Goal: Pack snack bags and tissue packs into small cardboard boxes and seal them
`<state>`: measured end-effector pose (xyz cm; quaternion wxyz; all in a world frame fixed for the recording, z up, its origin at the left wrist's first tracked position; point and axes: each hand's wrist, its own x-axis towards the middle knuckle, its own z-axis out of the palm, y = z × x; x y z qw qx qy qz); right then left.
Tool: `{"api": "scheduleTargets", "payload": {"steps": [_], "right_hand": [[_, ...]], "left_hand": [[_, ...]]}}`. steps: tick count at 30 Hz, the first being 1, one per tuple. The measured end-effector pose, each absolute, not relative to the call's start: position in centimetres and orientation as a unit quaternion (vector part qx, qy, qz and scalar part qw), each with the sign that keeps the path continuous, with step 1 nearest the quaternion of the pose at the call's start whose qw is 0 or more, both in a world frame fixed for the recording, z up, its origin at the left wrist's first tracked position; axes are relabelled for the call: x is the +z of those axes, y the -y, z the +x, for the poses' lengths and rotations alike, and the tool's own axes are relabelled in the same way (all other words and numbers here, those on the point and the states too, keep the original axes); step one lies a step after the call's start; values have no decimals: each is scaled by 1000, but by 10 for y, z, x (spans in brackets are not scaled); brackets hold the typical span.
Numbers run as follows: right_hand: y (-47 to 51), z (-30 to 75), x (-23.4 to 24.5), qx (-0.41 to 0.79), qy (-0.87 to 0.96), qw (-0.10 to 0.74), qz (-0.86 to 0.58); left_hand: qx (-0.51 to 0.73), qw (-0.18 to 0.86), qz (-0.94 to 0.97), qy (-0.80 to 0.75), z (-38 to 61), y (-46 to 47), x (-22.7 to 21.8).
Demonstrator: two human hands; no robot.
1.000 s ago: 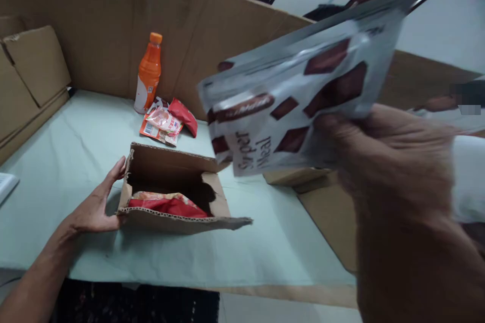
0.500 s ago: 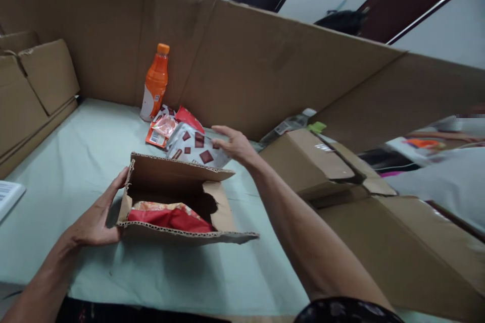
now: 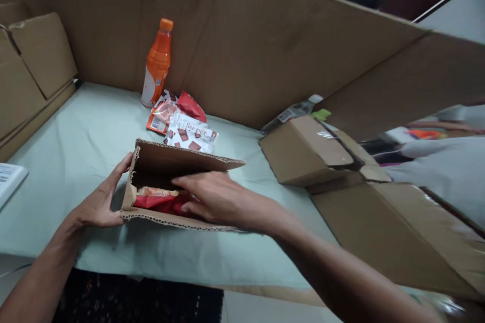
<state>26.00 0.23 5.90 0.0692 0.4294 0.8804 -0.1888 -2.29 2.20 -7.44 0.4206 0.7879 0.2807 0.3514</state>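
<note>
Head view: my left hand [image 3: 101,199] clamps the open cardboard box [image 3: 174,158] by its left end; my right fingers [image 3: 193,183] are at the red packet [image 3: 159,203] inside, whether gripping I cannot tell.

Single head-worn camera looks forward and down from the near edge of the pale table [image 3: 98,131], close above left hand [image 3: 101,203], right hand [image 3: 223,199] and open carton [image 3: 178,155], with the cardboard wall [image 3: 261,50] facing it beyond.
</note>
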Motion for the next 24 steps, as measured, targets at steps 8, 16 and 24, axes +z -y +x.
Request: {"api": "scheduleTargets", "payload": {"steps": [8,16,24], "right_hand": [[-4,302,76,-214,-827,-255,452],[-79,323,102,111,-686,-405,594],[-196,295,-19,0,-741,-176,648]], "left_hand": [[371,392,785,-304,-20,-21,-85],[362,381,789,-319,-18,-17,-83],[351,380,790,-328,-19,-13,-83]]}}
